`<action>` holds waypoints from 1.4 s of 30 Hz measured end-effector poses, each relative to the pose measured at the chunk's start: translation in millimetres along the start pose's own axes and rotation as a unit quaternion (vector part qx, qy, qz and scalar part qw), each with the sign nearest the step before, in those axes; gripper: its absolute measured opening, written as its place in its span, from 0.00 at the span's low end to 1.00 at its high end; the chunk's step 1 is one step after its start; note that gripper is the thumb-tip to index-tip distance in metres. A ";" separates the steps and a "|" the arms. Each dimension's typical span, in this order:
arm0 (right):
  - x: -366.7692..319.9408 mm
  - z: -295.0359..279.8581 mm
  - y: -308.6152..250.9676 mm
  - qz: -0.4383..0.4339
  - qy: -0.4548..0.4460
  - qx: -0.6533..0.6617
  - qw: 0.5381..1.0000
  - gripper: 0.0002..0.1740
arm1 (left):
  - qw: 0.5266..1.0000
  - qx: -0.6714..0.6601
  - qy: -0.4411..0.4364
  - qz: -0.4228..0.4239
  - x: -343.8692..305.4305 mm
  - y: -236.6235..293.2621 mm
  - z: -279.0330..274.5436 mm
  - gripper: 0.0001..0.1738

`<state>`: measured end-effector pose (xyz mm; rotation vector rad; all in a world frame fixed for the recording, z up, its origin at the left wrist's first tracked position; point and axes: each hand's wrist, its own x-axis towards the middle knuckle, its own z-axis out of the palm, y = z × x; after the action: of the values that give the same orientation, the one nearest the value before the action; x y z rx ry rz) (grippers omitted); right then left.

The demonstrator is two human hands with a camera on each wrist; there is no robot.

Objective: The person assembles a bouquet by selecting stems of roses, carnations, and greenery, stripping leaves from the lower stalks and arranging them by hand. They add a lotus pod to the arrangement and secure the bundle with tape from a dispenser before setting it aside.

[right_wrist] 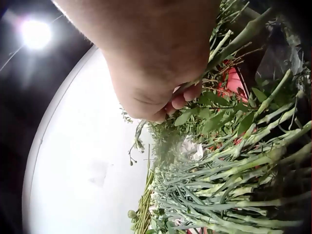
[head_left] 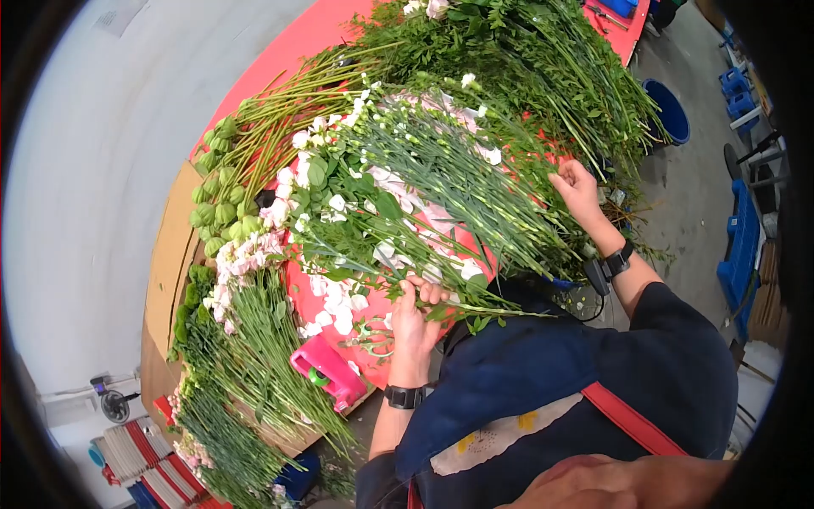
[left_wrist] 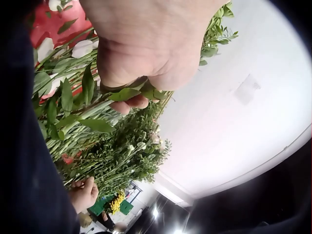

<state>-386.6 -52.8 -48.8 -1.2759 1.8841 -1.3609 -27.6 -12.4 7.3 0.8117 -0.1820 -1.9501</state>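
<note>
My left hand (head_left: pixel 413 318) grips a bunch of leafy green stems (head_left: pixel 509 307) low on their length; their white and pale pink blooms point away from me. In the left wrist view the thumb and fingers close around the stems, with leaves (left_wrist: pixel 124 94) poking out. Over the right side of the table, my right hand (head_left: pixel 577 191) pinches one green stem (right_wrist: pixel 239 43), whose thick jointed end sticks out past the hand and whose small buds (right_wrist: pixel 138 144) hang on the other side. Between the hands lies a wide pile of spray carnation stems (head_left: pixel 475 178).
Dense leafy greenery (head_left: pixel 509 59) covers the far end of the red table (head_left: pixel 254 81). Green pods (head_left: pixel 225 208) on long stems lie at the left. Nearer are more flower bunches (head_left: pixel 271 339), a pink jug (head_left: pixel 326 369), scissors (head_left: pixel 373 339) and loose petals (head_left: pixel 339 310). A blue bucket (head_left: pixel 676 110) stands beyond.
</note>
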 end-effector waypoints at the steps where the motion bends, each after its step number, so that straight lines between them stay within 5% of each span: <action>1: 7.8 8.4 7.7 -0.007 0.016 -0.005 1.000 0.09 | 1.000 0.000 -0.002 0.004 -0.8 -0.1 -0.8 0.17; 3: 27.8 13.0 13.6 -0.004 0.010 -0.142 0.990 0.10 | 1.000 0.000 -0.007 0.009 -2.2 -1.3 -3.2 0.17; 6: 53.6 33.8 2.8 -0.288 0.098 -0.273 0.912 0.12 | 1.000 -0.024 0.013 0.015 -5.3 -3.5 -7.7 0.16; 10: 66.0 80.1 39.0 -0.070 -0.147 -0.138 0.977 0.08 | 0.999 -0.021 0.026 0.027 -7.5 -6.1 -10.9 0.17; 13: 67.2 106.8 47.1 -0.025 -0.198 -0.248 0.948 0.09 | 0.999 -0.024 0.031 0.034 -7.7 -7.8 -13.8 0.17; 23: 67.8 107.2 33.0 0.284 -0.334 -0.038 0.898 0.07 | 0.997 -0.037 0.052 0.037 -3.7 -13.6 -12.8 0.16; 26: 63.8 103.2 38.6 -0.026 -0.215 -0.212 0.953 0.07 | 0.998 -0.033 0.050 0.034 0.3 -14.6 -7.7 0.16; 27: 65.0 104.3 39.7 -0.039 -0.115 -0.250 0.961 0.08 | 0.998 -0.033 0.049 0.033 0.9 -15.1 -6.8 0.16; 30: 73.4 91.6 41.4 -0.025 -0.104 -0.379 0.919 0.09 | 0.998 -0.020 0.047 0.033 3.4 -15.4 -4.9 0.16; 31: 76.4 88.5 51.7 0.040 -0.159 -0.354 0.921 0.10 | 0.998 -0.017 0.044 0.032 3.1 -15.0 -4.0 0.16; 34: 79.1 73.4 43.1 0.053 -0.218 -0.293 0.929 0.11 | 0.999 -0.012 0.039 0.033 2.0 -13.6 -2.2 0.16; 37: 65.8 53.5 8.5 0.042 -0.195 -0.323 0.925 0.09 | 0.999 -0.015 0.039 0.034 1.7 -12.6 -1.8 0.17; 40: 51.2 49.8 36.4 0.009 -0.211 -0.278 0.937 0.09 | 0.999 -0.020 0.021 0.030 3.5 -11.6 1.5 0.17; 42: 48.6 49.0 39.2 0.160 -0.246 -0.134 0.947 0.13 | 0.999 -0.020 0.020 0.025 3.0 -10.5 6.3 0.17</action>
<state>-384.8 -115.7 -97.2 -1.2217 1.8446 -0.5651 -40.0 -10.8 6.1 0.8121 -0.1380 -1.8832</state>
